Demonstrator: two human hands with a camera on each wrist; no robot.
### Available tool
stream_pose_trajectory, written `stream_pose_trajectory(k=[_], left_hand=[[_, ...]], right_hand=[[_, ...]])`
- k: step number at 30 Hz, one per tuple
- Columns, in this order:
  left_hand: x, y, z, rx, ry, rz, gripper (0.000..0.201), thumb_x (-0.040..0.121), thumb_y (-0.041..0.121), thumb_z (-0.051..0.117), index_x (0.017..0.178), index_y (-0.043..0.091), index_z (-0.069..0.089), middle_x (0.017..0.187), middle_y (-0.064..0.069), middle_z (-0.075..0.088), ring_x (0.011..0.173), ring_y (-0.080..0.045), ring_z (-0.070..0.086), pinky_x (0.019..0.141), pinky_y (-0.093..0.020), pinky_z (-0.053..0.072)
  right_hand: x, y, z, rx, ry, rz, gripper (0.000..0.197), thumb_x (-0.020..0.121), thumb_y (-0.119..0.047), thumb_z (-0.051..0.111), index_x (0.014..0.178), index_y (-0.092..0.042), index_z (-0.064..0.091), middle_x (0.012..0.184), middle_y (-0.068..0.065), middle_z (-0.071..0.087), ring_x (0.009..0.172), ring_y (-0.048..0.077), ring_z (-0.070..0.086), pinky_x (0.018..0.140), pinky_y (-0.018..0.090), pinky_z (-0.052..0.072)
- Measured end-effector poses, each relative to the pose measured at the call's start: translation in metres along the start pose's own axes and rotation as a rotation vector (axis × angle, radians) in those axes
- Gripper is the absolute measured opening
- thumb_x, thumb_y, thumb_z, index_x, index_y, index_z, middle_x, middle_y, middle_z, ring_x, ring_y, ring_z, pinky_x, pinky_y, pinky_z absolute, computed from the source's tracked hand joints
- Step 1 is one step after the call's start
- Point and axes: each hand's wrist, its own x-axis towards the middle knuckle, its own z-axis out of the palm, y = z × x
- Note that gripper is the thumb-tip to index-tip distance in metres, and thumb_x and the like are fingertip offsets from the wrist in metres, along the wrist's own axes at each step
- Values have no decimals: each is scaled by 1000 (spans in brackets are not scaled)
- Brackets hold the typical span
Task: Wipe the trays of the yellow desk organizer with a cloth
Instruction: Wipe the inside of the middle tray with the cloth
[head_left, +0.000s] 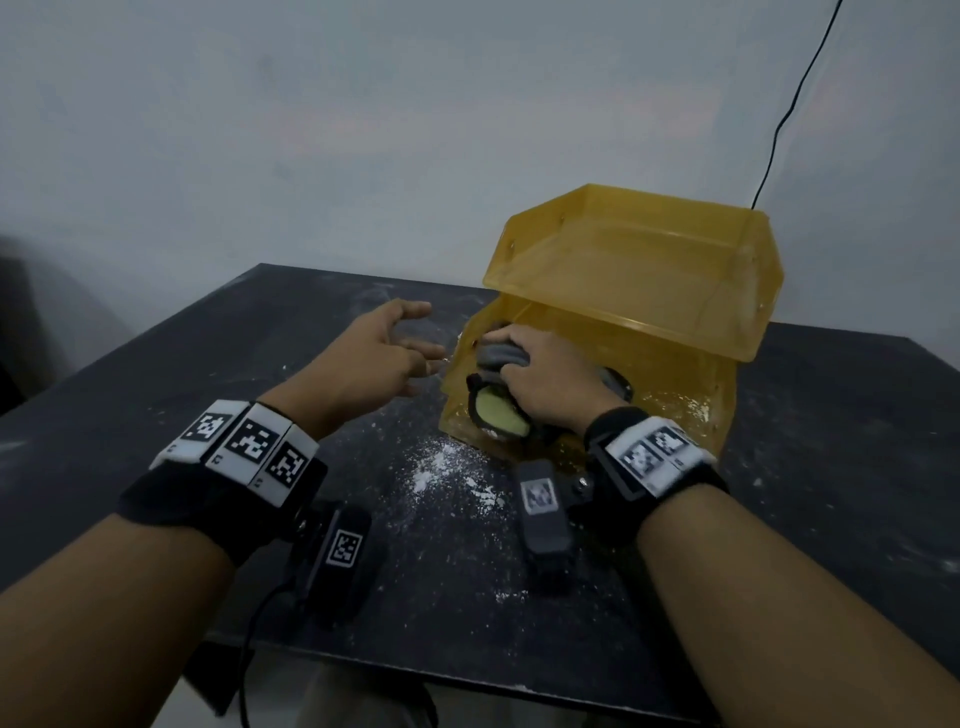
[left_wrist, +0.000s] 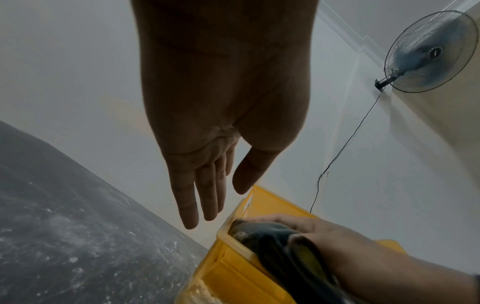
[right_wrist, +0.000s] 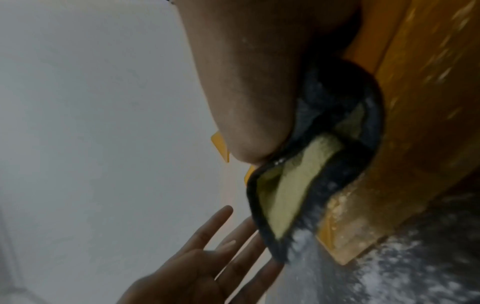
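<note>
A translucent yellow desk organizer (head_left: 634, 270) with stacked trays stands on the black table (head_left: 156, 374). My right hand (head_left: 540, 379) reaches into a lower tray at its left front and grips a bunched grey cloth (head_left: 501, 356) with a yellow-green side (head_left: 501, 418); the same cloth (right_wrist: 293, 189) hangs below the palm in the right wrist view. My left hand (head_left: 400, 343) hovers just left of the organizer, fingers spread and holding nothing. The left wrist view has these fingers (left_wrist: 205, 195) straight above the organizer's corner (left_wrist: 233, 246). White powder flecks the lower tray (head_left: 685, 410).
White powder (head_left: 447, 473) lies scattered on the table in front of the organizer. A black cable (head_left: 795, 98) runs down the wall behind it. A wall fan (left_wrist: 431, 53) hangs high on the right. The table's near edge (head_left: 415, 670) is close to my body.
</note>
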Motion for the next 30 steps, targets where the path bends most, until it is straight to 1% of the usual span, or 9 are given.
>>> stream_pose_trajectory(k=[4,7,10,13,16,19,22,25,30], left_hand=[[3,8,10,-40,28,17,59,90,-11,52,141,16,41,116,-13,66,104,-26,67,84,-44,57],[2,14,16,-74,12,31,58,89,-15,48,140,13,40,116,-18,65,104,-31,67,88,-53,55],[-1,15,15,-88,14,37,58,91,-16,46,141,13,38,116,-18,63,101,-26,68,82,-47,59],[-5,13,8,-85,51,34,58,91,-16,46,141,13,38,116,-17,62,98,-24,67,68,-31,59],[-6,9,2,-70,84,24,56,91,-15,48,139,14,40,117,-18,63,99,-28,68,78,-40,58],[-7,7,1,-62,93,22,56,90,-14,49,137,15,42,115,-17,64,98,-27,69,81,-43,59],[-8,9,4,-70,76,21,56,90,-14,50,137,15,41,116,-17,63,98,-26,68,78,-41,59],[-8,13,9,-54,52,29,58,90,-14,50,138,17,41,117,-15,62,99,-24,68,78,-41,59],[-7,17,14,-44,42,51,55,90,-14,49,136,16,42,116,-16,62,102,-28,67,82,-48,57]], right_hand=[[-42,6,-14,150,-142,-174,52,90,6,49,117,-30,74,115,-14,70,98,-4,64,79,14,50],[-41,9,-17,308,-31,-107,60,89,13,48,127,-29,67,117,-14,65,96,-11,60,72,6,46],[-24,6,-9,379,136,8,61,93,10,45,143,-22,52,129,0,60,97,3,59,64,12,51],[-17,-9,9,240,107,-29,58,93,5,45,145,-21,48,136,3,56,97,14,56,66,14,49],[-24,-12,14,74,93,-129,47,92,0,51,133,-21,61,131,0,62,113,16,57,82,21,45],[-31,-4,3,200,1,-159,44,89,5,51,113,-24,76,113,-5,72,97,11,65,73,24,50],[-18,-1,1,309,124,-22,46,90,3,48,120,-25,69,112,-3,70,96,14,65,78,30,54],[-4,-9,12,131,96,48,51,93,-6,46,143,-19,49,132,4,60,118,25,57,90,34,48],[-19,-4,8,13,51,-109,34,92,-6,50,118,-19,67,114,1,69,100,20,61,76,29,42]])
